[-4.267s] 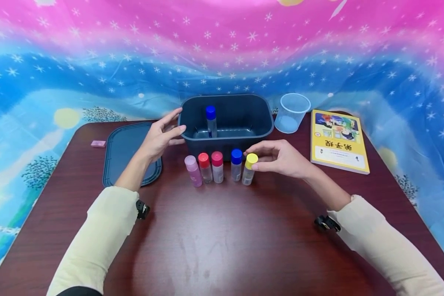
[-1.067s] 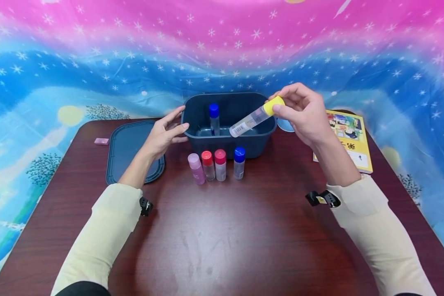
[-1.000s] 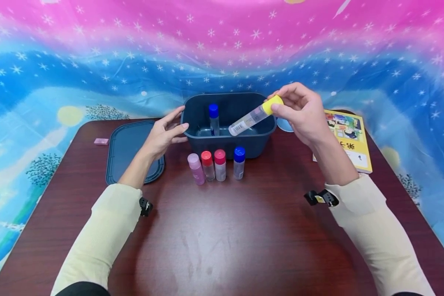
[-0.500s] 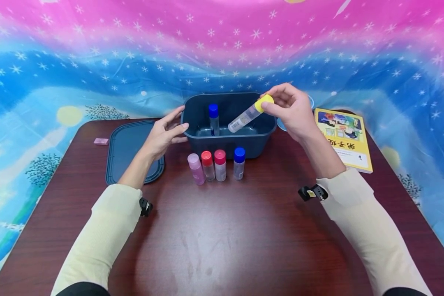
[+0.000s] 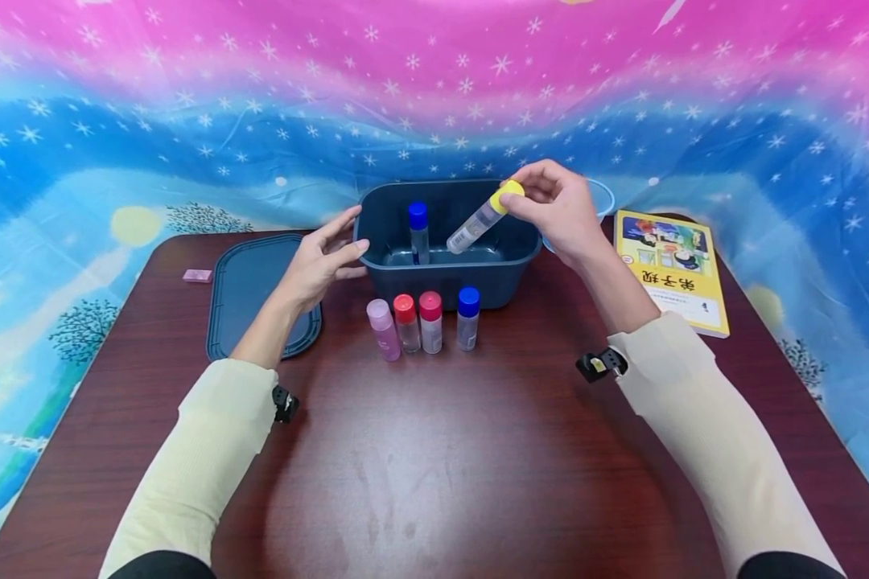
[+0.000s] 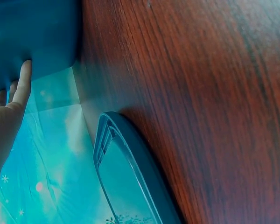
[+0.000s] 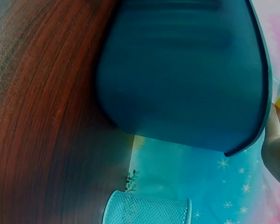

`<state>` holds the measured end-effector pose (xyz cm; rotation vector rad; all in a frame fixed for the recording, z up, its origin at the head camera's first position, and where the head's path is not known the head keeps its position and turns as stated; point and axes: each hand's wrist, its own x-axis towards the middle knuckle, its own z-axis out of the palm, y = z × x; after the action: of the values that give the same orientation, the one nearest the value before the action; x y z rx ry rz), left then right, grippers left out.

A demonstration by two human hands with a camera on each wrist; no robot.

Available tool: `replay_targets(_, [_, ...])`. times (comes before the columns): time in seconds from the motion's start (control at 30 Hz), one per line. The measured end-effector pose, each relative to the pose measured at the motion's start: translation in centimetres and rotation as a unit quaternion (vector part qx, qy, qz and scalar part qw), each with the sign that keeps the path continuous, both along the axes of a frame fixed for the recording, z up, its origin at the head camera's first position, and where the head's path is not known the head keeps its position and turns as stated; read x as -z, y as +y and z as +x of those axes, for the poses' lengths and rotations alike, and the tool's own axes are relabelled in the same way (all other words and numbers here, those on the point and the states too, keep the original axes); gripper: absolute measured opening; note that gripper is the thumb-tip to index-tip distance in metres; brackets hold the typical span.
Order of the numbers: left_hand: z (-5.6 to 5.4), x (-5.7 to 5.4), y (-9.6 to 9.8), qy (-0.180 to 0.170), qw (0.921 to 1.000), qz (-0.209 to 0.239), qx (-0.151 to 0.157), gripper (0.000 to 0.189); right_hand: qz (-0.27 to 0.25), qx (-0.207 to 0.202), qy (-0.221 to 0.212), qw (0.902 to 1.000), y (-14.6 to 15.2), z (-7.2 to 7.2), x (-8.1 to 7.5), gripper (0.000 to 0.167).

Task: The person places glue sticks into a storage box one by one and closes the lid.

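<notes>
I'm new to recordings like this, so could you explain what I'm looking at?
No robot here: a person works bare-handed. The wide picture is from a head camera looking down; the other two are from wrist cameras. The right hand holds a yellow-capped bottle, tilted over the bin; the left hand touches the bin's side. A blue-capped bottle stands inside. Four more bottles stand on the table in front, a lid to the left, a cup and book to the right.

The left hand (image 5: 315, 264) spreads its fingers; the right hand (image 5: 559, 213) pinches.
</notes>
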<state>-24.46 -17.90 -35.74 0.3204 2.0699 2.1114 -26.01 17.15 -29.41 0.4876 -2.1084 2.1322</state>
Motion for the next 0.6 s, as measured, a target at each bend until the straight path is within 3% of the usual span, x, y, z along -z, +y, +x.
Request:
replay_targets(0.33, [0.1, -0.1, 0.1, -0.001, 1.0, 0.005, -0.002, 0.066, 0.096, 0.022, -0.024, 0.9948, -0.6, -1.1, 0.1, 0.019])
replay_targets(0.6, [0.1, -0.1, 0.2, -0.001, 1.0, 0.004, -0.001, 0.065, 0.141, 0.021, -0.031, 0.9893, -1.0, -2.1, 0.2, 0.024])
